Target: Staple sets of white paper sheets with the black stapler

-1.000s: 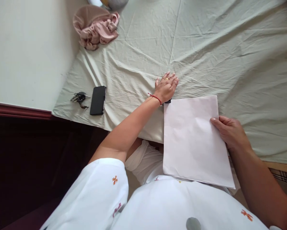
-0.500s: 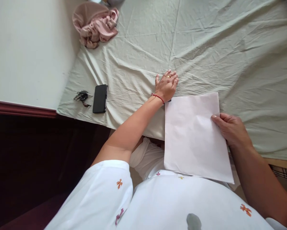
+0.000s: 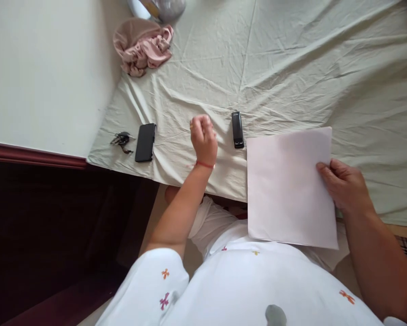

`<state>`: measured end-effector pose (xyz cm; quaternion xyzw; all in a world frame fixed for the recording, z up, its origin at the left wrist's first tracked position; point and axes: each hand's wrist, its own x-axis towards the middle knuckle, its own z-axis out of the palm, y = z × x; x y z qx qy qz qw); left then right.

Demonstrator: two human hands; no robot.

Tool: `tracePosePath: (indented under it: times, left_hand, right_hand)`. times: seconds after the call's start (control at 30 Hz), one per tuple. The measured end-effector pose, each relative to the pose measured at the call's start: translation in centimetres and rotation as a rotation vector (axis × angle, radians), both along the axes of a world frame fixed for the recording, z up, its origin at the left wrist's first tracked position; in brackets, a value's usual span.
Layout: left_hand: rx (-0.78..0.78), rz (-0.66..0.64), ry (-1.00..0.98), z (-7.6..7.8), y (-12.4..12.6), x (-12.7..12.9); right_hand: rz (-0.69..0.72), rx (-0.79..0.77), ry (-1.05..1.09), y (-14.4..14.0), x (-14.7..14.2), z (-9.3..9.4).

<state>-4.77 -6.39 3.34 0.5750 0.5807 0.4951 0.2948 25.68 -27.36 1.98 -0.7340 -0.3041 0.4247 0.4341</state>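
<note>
A: So, lower right: the right hand (image 3: 346, 185) pinches the paper (image 3: 289, 185) by its right edge, probably steadying it half off the bed (image 3: 291, 68).
B: And the left hand (image 3: 203, 138)?
A: Mid-frame, curled loosely, empty, between the phone (image 3: 145, 142) and a small black gadget (image 3: 237, 129). Keys (image 3: 121, 140) further left, pink cloth (image 3: 142, 45) upper left.

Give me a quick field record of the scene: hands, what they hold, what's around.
left hand: loosely curled over the sheet, holds nothing visible
right hand: grips the paper's right edge
paper: blank, overhangs the bed edge
stapler: black, on the sheet between left hand and paper
phone: dark, left of left hand
keys: beside phone
pink cloth: bunched, far left corner
</note>
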Motion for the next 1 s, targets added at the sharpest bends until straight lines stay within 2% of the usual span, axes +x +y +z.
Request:
tracePosePath:
  times: [0.13,0.23,0.37,0.43,0.53,0.73,0.83,1.0]
  left_hand:
    - [-0.346,-0.221,-0.213,-0.7,-8.5,-0.5]
    - [-0.477,-0.302,-0.330,-1.0,-11.6,-0.1]
    - [-0.608,-0.515,-0.412,-0.2,-11.2,-0.4]
    - [-0.636,-0.549,-0.433,0.1,-10.7,-0.7]
    - [-0.649,-0.513,-0.441,-0.2,-10.4,-0.8]
    - [-0.608,-0.368,-0.400,-1.1,-10.8,0.2]
    - [-0.582,-0.357,-0.398,-0.9,-10.8,0.4]
    - [-0.576,-0.397,-0.393,-0.5,-10.6,0.1]
  right_hand:
    - [-0.012,0.122,0.011,-0.4,-0.4,-0.2]
    - [-0.064,0.189,0.068,-0.2,-1.3,0.3]
    - [-0.017,0.184,-0.004,0.3,-1.8,0.5]
    - [0.021,0.156,-0.072,0.5,-1.7,0.1]
    - [0.020,0.157,-0.135,0.6,-1.6,-0.6]
    - [-0.095,0.236,-0.057,0.6,-2.1,-0.7]
    - [-0.154,0.277,0.005,0.7,-2.1,-0.7]
    - [-0.141,0.264,0.097,0.5,-2.0,-0.8]
